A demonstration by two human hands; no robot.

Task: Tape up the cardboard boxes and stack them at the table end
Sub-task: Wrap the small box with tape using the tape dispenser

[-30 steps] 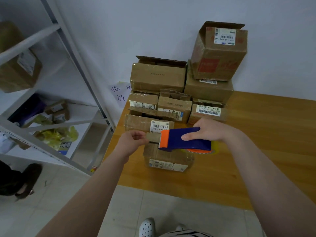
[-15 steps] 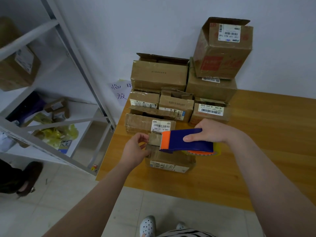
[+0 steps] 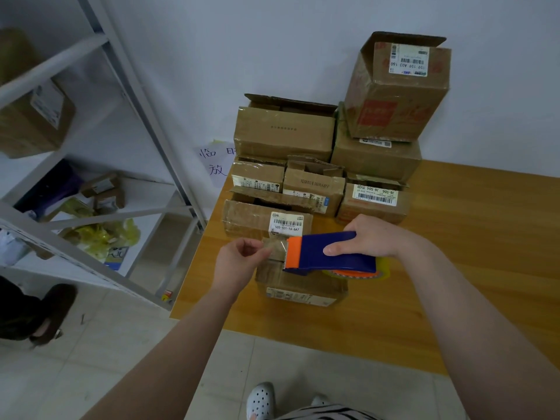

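A small cardboard box [image 3: 300,284] lies on the wooden table [image 3: 454,268] near its front left corner. Just above the box, my right hand [image 3: 368,236] grips a blue and orange tape dispenser [image 3: 327,253] holding a roll of clear tape [image 3: 360,272]. My left hand [image 3: 239,260] pinches the free end of the clear tape [image 3: 275,247] pulled from the dispenser's orange mouth. Behind them, several cardboard boxes [image 3: 285,133] are stacked against the wall at the table end, the top right one [image 3: 397,89] with a flap standing up.
A white metal shelf rack [image 3: 127,95] stands left of the table with boxes and yellow bags on its shelves. A paper note [image 3: 215,163] hangs on the wall. A dark shape [image 3: 33,310] lies on the tiled floor at left. My shoes [image 3: 262,401] show below.
My left hand has moved right to the dispenser's mouth and taken hold of the tape end. The dispenser has stayed over the small box.
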